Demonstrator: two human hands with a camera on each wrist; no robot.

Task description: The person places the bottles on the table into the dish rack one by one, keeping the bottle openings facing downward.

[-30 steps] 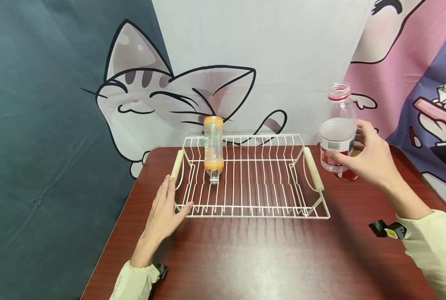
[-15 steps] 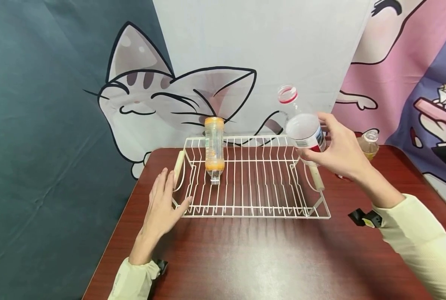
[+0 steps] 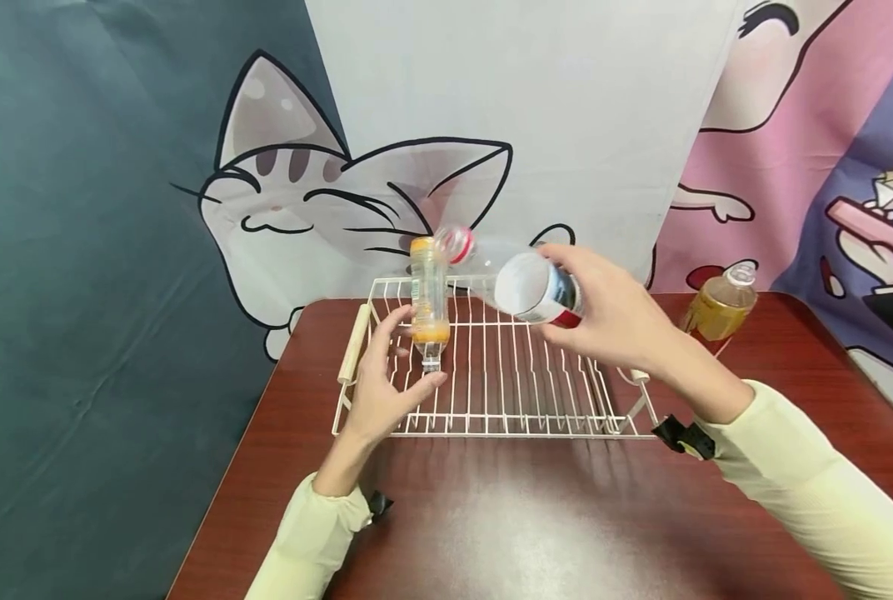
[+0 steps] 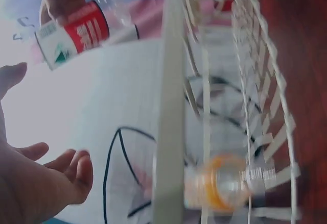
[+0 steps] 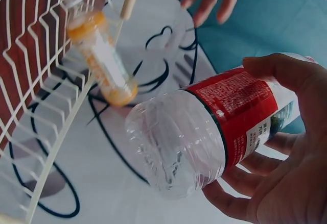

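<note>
My right hand (image 3: pixel 615 308) grips a clear plastic bottle (image 3: pixel 521 287) round its red-and-white label, above the right half of a white wire dish rack (image 3: pixel 491 435). The bottle is tipped on its side with its red-ringed neck to the left, and has no cap. In the right wrist view its clear ribbed base (image 5: pixel 168 142) faces the camera. A smaller bottle with orange bands (image 3: pixel 430 292) stands neck-down in the rack's left part. My left hand (image 3: pixel 375 392), fingers and thumb spread, holds nothing beside that bottle and overlaps the rack's left front.
A bottle with a yellow label (image 3: pixel 720 308) stands on the red-brown table (image 3: pixel 491 517) right of the rack, partly behind my right forearm. The rack has a pale handle (image 3: pixel 354 342) at its left end. A cartoon cloth (image 3: pixel 581 100) hangs behind the table.
My right hand has carried the clear bottle left over the rack, tipping it from upright onto its side. My left hand has moved right from the rack's handle. The yellow-labelled bottle has come into view.
</note>
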